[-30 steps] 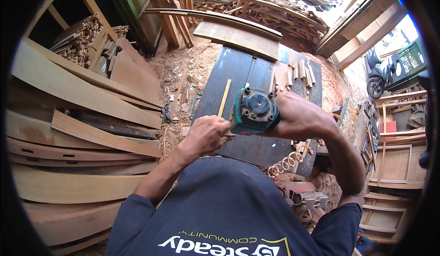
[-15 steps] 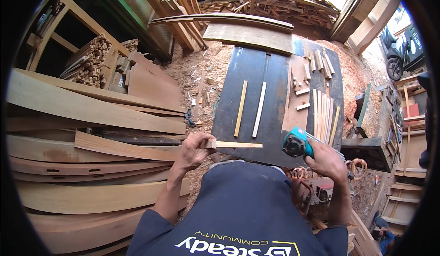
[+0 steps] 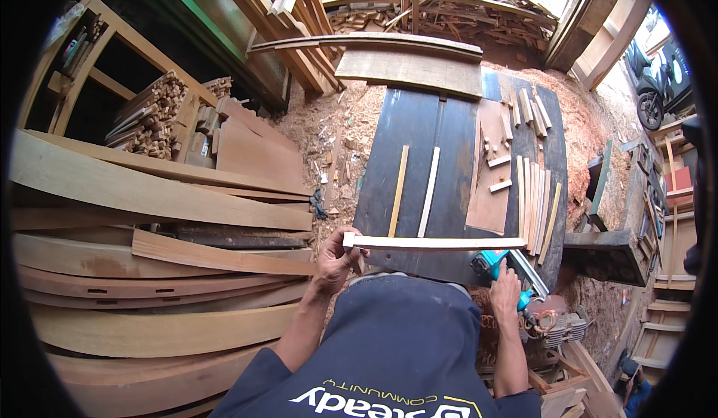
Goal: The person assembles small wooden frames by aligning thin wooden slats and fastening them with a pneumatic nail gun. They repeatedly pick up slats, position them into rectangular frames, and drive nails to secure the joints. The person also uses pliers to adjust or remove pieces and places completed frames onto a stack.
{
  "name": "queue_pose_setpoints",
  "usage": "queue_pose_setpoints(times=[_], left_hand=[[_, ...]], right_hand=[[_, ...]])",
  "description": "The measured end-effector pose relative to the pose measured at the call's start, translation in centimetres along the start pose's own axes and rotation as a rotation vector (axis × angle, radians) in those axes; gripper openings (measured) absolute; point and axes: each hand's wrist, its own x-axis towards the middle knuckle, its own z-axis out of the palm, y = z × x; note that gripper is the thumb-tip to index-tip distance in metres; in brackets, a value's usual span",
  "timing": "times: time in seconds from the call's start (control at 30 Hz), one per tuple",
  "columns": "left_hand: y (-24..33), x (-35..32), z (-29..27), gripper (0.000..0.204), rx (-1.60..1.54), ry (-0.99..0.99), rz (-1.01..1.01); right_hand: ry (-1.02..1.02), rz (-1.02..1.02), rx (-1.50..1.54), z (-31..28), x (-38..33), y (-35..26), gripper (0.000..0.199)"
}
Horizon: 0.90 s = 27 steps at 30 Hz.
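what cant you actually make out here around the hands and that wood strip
- Right hand, head view: it covers most of the teal power tool, so the tool's type and grip stay unclear.
- Left hand: its fingertips hide behind the end of the long wood strip.
- Dark workbench: its near edge is hidden by the person's torso.
- Small wood offcuts are too small to count.

Woodworking shop, open-sided. Curved planks (image 3: 149, 194) stacked left, bundled offcuts (image 3: 149, 115), sawdust (image 3: 321, 130) over floor, dark bench (image 3: 434, 134) with cut strips (image 3: 535, 201), teal power tool (image 3: 490, 263), timber frames (image 3: 673, 321) right.
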Motion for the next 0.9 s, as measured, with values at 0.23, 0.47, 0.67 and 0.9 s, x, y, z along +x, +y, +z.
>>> queue_pose_setpoints(times=[0.23, 0.47, 0.67, 0.9], left_hand=[[-1.4, 2.0, 1.0, 0.042, -0.256, -0.026, -0.023], [-1.4, 2.9, 2.4, 0.045, -0.300, -0.055, -0.034], [-0.8, 3.0, 1.7, 0.044, -0.153, -0.078, 0.063], [2.4, 3.7, 1.8, 0.047, 0.195, -0.172, 0.082]], right_hand=[[0.199, -0.033, 0.109, 4.9, 1.3, 0.0, 0.078], [0.184, -0.049, 0.040, 0.8, 0.7, -1.1, 0.061], [0.265, -0.429, 0.739, -16.3, -2.7, -6.3, 0.031], [0.139, -0.745, 0.311, -25.0, 0.3, -13.7, 0.067]])
